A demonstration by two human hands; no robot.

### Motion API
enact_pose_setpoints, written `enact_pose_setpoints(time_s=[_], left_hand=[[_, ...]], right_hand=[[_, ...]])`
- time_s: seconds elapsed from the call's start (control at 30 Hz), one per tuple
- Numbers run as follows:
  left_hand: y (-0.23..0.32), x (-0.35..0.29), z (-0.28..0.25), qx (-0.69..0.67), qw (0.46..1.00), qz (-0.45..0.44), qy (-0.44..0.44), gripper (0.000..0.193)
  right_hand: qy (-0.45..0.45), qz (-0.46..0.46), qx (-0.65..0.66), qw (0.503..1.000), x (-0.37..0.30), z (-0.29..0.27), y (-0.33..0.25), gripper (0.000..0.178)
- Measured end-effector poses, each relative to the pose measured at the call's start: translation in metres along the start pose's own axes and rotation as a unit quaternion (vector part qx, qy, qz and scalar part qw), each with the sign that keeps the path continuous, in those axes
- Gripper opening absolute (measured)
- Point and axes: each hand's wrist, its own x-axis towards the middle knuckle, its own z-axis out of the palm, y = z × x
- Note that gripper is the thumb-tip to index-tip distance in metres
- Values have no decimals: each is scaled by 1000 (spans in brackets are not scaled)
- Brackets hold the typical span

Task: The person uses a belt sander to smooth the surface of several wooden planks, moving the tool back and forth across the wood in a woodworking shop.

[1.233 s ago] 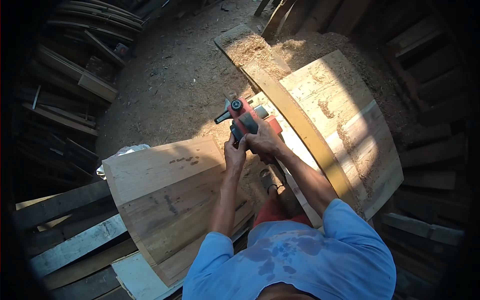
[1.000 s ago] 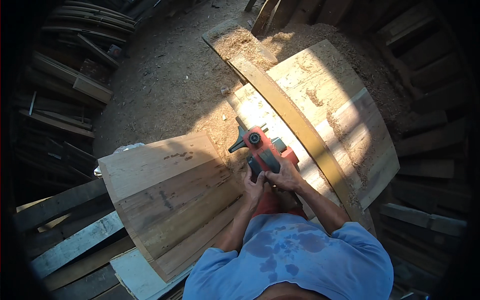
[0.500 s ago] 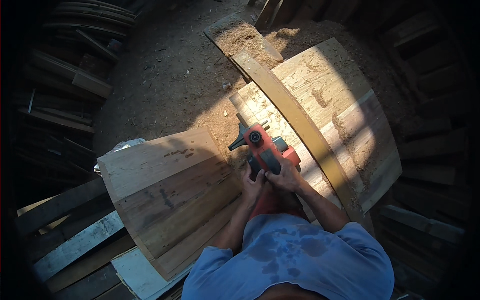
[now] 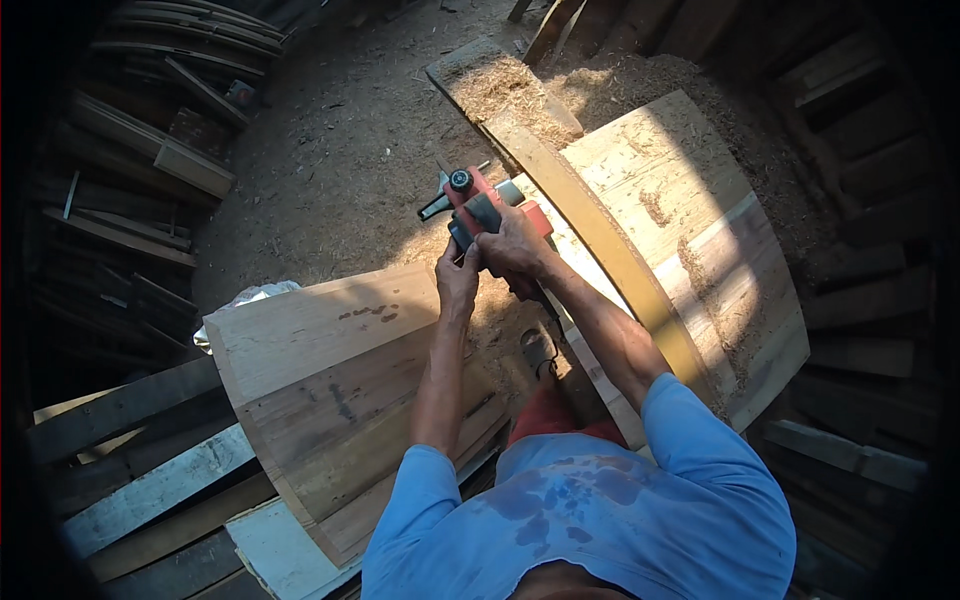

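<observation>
A red and black electric planer [image 4: 484, 210] is out in front of me, raised above the sawdust-strewn floor, beside the left edge of a pale panel of joined boards [image 4: 640, 150]. My right hand [image 4: 513, 243] is wrapped round its body. At the near, dark side of the planer, my left hand [image 4: 458, 280] is closed with the fingertips against it; part of that grip is hidden. A long, narrow yellowish board [image 4: 590, 220] lies on the panel, just right of the planer and running away from me.
On the left lies another panel of joined boards [image 4: 330, 370], dark spots on its far part. Shavings [image 4: 500, 85] cover a plank at the far end. Stacked timber [image 4: 150, 150] stands at left, more boards [image 4: 870, 290] at right. My foot [image 4: 538, 348] shows between the panels.
Both my hands have carried the planer away from my body and slightly left, with the arms stretching out. My foot and the floor below have come into sight.
</observation>
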Motion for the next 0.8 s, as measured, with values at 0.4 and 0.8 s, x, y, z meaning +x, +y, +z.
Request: enact_pose_setpoints(time_s=[0.4,0.8], left_hand=[[-43,-265,82,1,999,-41,-16,51],[-48,-390,114,191,976,-99,-31,62]], right_hand=[[16,48,-116,992,-245,-34,96,58],[34,68,-142,987,-383,-45,146,45]])
